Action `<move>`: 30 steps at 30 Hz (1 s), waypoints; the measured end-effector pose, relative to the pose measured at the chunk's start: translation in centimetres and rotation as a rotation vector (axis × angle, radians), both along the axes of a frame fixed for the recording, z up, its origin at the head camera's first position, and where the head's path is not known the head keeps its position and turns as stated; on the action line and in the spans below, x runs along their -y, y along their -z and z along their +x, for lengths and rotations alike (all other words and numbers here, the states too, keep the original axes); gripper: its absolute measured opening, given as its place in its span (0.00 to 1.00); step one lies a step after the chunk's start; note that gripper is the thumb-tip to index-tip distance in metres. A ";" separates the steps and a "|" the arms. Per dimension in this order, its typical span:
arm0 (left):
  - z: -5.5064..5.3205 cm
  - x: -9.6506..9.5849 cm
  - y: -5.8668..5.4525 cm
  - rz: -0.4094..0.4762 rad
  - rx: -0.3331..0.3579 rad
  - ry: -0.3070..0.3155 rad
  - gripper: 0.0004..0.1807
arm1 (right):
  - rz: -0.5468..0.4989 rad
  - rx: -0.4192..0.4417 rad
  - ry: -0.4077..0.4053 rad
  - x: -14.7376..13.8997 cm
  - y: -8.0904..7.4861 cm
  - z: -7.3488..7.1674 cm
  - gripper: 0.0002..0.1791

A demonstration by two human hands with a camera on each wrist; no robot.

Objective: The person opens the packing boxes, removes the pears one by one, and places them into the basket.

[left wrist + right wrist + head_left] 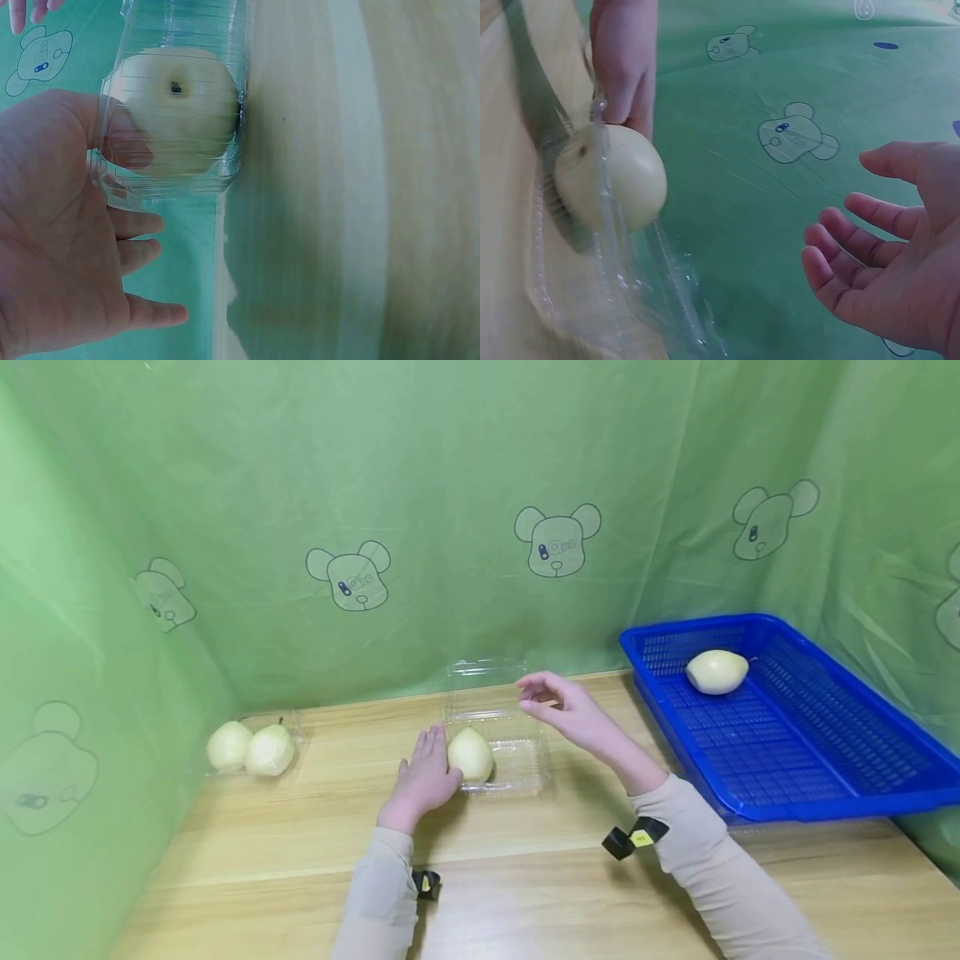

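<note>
A clear plastic clamshell box [528,777] stands on the table with its lid [486,689] raised at the back. One pale yellow pear [471,755] sits in its left half. My left hand [424,774] is at the box's left side, fingers straight along the outside. In the left wrist view, the thumb [127,142] reaches over the wall beside the pear, seen through the plastic. My right hand [573,712] hovers behind and right of the box, near the lid, its fingers [855,255] loosely bent around nothing.
To the right, a blue plastic basket [757,810] contains another pear [717,672]. At the far left, two pears [270,750] lie in a second clear box [296,727]. A green curtain [450,485] with bear-head prints hangs behind the wooden table [525,893].
</note>
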State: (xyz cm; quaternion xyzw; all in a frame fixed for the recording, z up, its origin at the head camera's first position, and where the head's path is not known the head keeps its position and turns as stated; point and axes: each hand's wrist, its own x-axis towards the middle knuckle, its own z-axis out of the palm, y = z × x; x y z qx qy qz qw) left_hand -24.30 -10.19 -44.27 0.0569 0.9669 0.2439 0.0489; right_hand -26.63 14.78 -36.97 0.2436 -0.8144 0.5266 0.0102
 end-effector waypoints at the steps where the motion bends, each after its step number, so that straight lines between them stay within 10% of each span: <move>1: 0.0 0.0 0.0 0.002 -0.003 0.001 0.44 | 0.012 -0.010 -0.003 0.3 0.1 0.0 0.21; 30: 0.0 0.0 0.0 -0.015 -0.004 0.011 0.43 | 0.333 -0.023 -0.083 6.0 5.6 -0.7 0.37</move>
